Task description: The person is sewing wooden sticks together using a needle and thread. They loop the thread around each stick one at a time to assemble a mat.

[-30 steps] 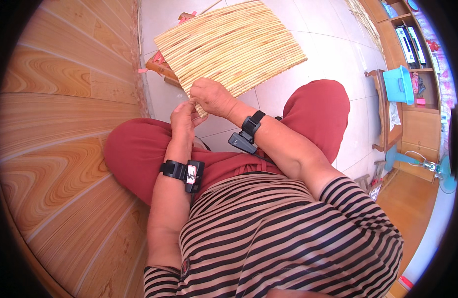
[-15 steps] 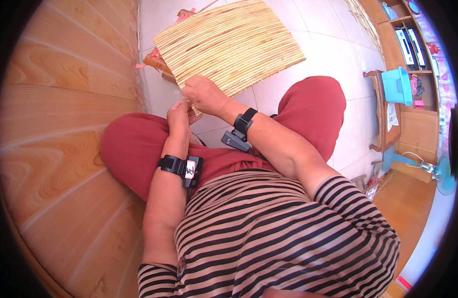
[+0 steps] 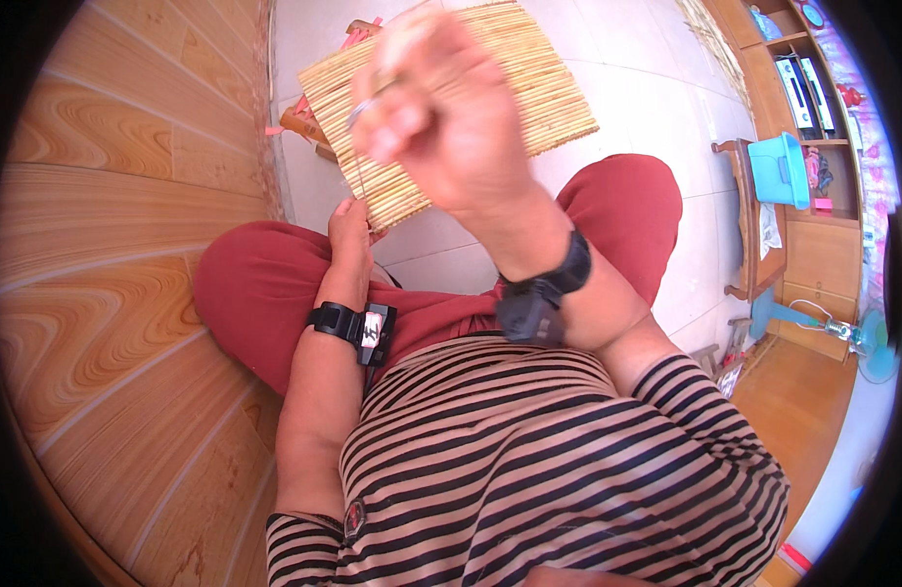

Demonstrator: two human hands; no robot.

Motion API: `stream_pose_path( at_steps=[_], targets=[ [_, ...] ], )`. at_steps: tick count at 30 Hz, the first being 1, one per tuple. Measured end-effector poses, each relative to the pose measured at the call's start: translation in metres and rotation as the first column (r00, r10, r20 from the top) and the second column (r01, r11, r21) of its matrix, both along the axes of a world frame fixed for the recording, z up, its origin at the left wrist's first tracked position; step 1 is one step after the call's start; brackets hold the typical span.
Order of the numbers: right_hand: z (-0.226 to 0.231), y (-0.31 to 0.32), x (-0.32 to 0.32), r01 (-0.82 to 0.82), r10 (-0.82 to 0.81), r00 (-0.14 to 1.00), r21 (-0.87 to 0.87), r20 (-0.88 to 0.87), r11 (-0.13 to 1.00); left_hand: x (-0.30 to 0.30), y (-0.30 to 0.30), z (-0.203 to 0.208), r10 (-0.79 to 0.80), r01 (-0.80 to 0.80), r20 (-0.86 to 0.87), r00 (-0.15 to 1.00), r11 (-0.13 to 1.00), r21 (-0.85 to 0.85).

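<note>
Pale, glossy floor tiles [image 3: 656,108] lie beside brown wood-grain panelling [image 3: 99,235]; over them spreads a flat, yellow, 4-sided mat of slender stalks [image 3: 544,93], in front of the person's knees. Judging by its even rows, most of the mat is already joined into 1 sheet; the near corner seems the part in hand, and whether its edge is fastened cannot be told. Both hands are apart; the bare left hand [image 3: 348,233] pinches that corner, its forearm reaching straight forward; the bare right hand [image 3: 441,117], blurred, hangs above the mat, wrist bent up, fingers curled around a thin, silvery, slender item [image 3: 359,112], too blurred to identify.
</note>
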State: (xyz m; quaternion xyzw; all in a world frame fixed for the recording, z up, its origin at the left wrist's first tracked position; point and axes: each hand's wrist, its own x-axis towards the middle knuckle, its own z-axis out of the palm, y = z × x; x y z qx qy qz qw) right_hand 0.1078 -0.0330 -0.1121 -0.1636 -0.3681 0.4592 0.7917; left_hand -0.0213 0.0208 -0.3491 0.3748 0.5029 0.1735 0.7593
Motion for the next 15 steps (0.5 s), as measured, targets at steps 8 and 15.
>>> stream_pose_path(
  at_steps=[8, 15],
  targets=[
    [0.039, -0.025, 0.0, -0.174, 0.237, 0.918, 0.213, -0.319, 0.961, 0.002, 0.002, -0.003, 0.007, -0.007, -0.008, 1.0, 0.998, -0.063],
    [0.025, -0.023, 0.009, -0.074, 0.096, 0.937, 0.078, -0.337, 0.994, 0.0, -0.005, -0.007, 0.123, -0.119, 0.165, 0.979, 0.992, -0.033]
  ],
)
